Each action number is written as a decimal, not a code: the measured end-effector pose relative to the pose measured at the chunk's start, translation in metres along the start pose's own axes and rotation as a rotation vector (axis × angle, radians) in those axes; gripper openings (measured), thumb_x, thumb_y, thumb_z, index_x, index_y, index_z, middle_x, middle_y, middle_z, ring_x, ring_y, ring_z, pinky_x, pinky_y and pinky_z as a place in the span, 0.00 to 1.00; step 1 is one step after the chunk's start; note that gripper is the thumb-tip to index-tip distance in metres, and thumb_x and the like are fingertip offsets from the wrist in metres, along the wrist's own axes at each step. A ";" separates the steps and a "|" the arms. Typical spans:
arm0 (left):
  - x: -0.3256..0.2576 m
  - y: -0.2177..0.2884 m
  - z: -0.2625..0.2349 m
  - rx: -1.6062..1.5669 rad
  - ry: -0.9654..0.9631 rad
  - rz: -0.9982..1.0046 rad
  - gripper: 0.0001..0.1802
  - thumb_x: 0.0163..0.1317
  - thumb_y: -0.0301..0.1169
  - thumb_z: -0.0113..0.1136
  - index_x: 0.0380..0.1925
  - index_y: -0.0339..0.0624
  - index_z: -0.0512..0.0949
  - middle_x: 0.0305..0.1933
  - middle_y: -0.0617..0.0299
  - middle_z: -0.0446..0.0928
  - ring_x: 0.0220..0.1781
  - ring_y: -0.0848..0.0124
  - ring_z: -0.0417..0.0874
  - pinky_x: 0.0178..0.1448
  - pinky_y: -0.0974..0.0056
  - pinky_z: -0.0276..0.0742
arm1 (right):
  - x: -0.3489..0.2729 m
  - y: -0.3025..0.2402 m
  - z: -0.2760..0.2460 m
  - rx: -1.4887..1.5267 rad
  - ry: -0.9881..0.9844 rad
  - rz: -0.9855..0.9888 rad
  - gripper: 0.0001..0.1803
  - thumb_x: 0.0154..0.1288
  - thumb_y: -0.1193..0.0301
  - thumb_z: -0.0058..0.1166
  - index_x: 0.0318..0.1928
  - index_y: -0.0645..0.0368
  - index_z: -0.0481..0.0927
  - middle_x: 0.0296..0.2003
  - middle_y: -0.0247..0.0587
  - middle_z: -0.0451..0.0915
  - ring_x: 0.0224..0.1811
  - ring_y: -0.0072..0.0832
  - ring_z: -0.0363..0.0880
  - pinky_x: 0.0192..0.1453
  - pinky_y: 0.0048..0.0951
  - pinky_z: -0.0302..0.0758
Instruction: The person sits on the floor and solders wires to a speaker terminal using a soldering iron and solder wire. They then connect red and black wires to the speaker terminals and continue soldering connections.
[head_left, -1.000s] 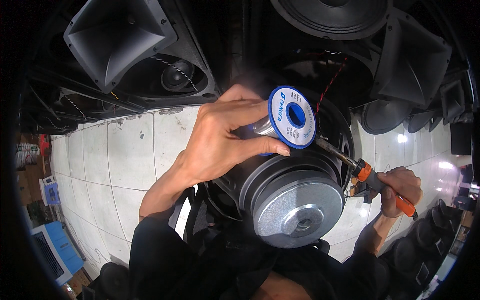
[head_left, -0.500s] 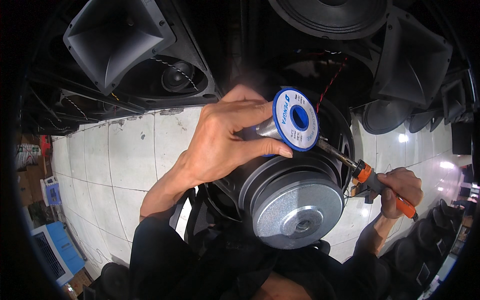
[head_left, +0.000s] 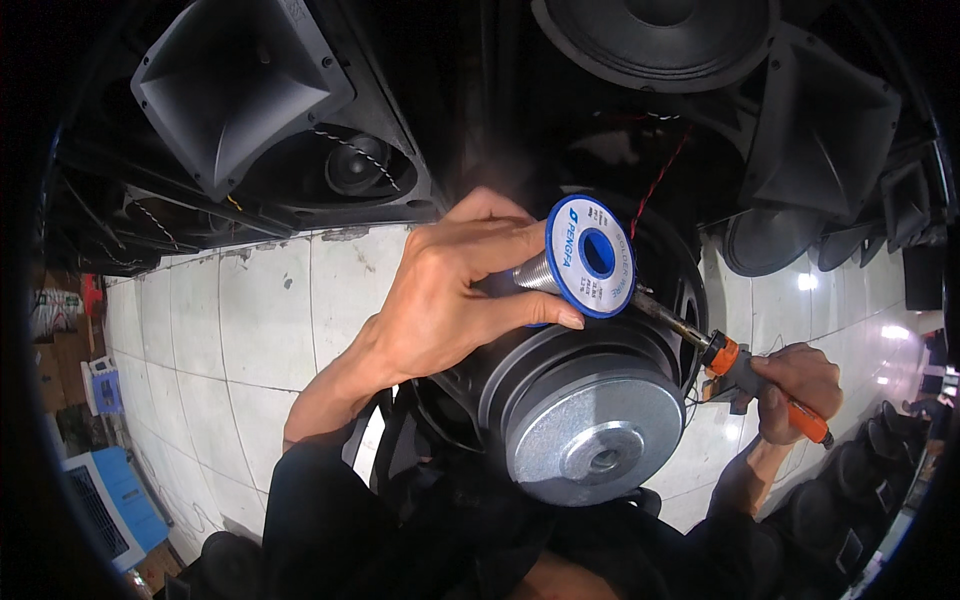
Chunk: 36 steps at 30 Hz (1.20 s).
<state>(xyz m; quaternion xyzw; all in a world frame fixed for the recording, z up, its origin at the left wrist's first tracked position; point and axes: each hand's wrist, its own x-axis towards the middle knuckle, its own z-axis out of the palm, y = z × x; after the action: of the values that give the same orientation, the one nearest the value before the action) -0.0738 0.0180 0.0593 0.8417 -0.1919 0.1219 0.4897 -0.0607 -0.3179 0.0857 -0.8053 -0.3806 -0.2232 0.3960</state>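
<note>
My left hand (head_left: pixel 425 300) is closed round a solder wire spool (head_left: pixel 566 270) that has blue-rimmed white ends and silvery wire. In my right hand (head_left: pixel 800 390) is a soldering iron (head_left: pixel 722 352) with an orange and grey handle. Its metal shaft points up and left toward the spool, and the tip is hidden behind the spool's edge. Below both hands lies a loudspeaker driver (head_left: pixel 598 440), its round silver magnet facing up. Red and black twisted wires (head_left: pixel 660 180) run down to the driver's far side; where they end is hidden.
Black speaker cabinets with a left horn (head_left: pixel 235 90) and a right horn (head_left: pixel 825 125) line the far side. Another driver (head_left: pixel 655 40) sits between them. White floor tiles (head_left: pixel 345 270) lie around. A blue and white box (head_left: pixel 115 505) stands at the left; several dark drivers fill the lower right.
The whole view has shifted a little, so the spool and driver appear slightly lower. Both hands keep their grips, and the iron stays close to the spool's edge.
</note>
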 end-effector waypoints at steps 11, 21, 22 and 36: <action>-0.002 -0.003 -0.001 -0.001 0.003 -0.011 0.28 0.41 0.37 0.79 0.43 0.34 0.84 0.41 0.51 0.85 0.46 0.63 0.82 0.45 0.60 0.82 | 0.000 0.000 -0.002 0.046 -0.024 0.007 0.12 0.51 0.67 0.55 0.27 0.64 0.86 0.12 0.35 0.78 0.11 0.25 0.75 0.20 0.21 0.71; -0.002 -0.004 -0.001 0.013 0.010 0.001 0.28 0.41 0.37 0.79 0.44 0.35 0.84 0.40 0.51 0.85 0.45 0.65 0.82 0.44 0.61 0.81 | -0.002 0.002 -0.003 0.037 -0.025 0.013 0.13 0.51 0.67 0.55 0.29 0.64 0.87 0.15 0.35 0.81 0.12 0.25 0.77 0.21 0.21 0.72; -0.001 -0.004 -0.001 0.005 0.006 -0.013 0.28 0.40 0.37 0.79 0.44 0.35 0.84 0.40 0.51 0.85 0.45 0.65 0.82 0.44 0.60 0.81 | -0.002 0.001 -0.003 0.038 -0.023 0.012 0.13 0.51 0.67 0.55 0.29 0.63 0.87 0.15 0.35 0.81 0.12 0.25 0.77 0.22 0.21 0.73; -0.009 -0.003 -0.011 0.006 0.104 -0.063 0.21 0.41 0.35 0.80 0.37 0.39 0.87 0.38 0.58 0.86 0.46 0.67 0.82 0.50 0.60 0.78 | -0.031 0.017 -0.001 0.118 0.260 0.124 0.16 0.62 0.61 0.59 0.33 0.65 0.83 0.18 0.42 0.81 0.16 0.24 0.78 0.26 0.21 0.74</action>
<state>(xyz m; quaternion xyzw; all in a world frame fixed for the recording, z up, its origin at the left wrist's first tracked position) -0.0805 0.0306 0.0591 0.8415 -0.1393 0.1504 0.4999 -0.0660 -0.3394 0.0581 -0.7670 -0.2879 -0.2781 0.5015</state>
